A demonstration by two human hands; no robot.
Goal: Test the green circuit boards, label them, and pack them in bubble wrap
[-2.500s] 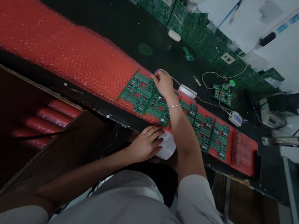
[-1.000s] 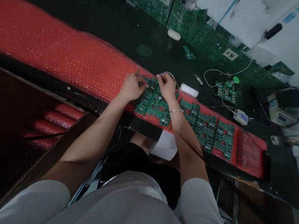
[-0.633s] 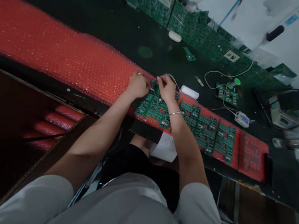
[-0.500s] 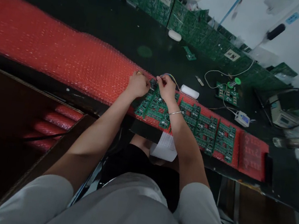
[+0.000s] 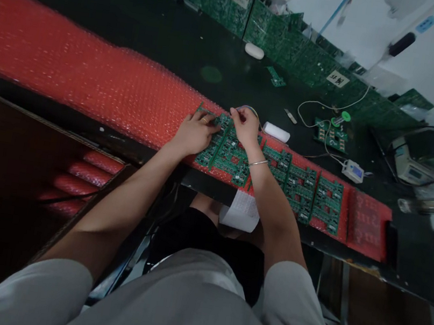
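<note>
A row of green circuit boards (image 5: 234, 157) lies on a long sheet of red bubble wrap (image 5: 131, 79) along the table's front edge. My left hand (image 5: 196, 133) rests with fingers stretched out over the leftmost board (image 5: 206, 155), partly covering it. Just to its right, my right hand (image 5: 245, 127) hovers over the top edge of the boards, thumb and forefinger pinched together; what they hold, if anything, is too small to make out. Behind that hand, thin coloured wires (image 5: 254, 109) curve. A white roll (image 5: 276, 133) lies beside it.
A white label strip (image 5: 243, 210) hangs over the front edge. Behind stand green bins (image 5: 228, 6), a white oval case (image 5: 254, 51), a solder spool (image 5: 345, 116) and a small meter (image 5: 352, 171). At lower left, a cardboard box holds red bubble-wrap rolls (image 5: 87, 171).
My left hand has shifted left and toward me, its fingers spreading out over the leftmost board. My right hand has moved slightly right, away from the left one, still pinched.
</note>
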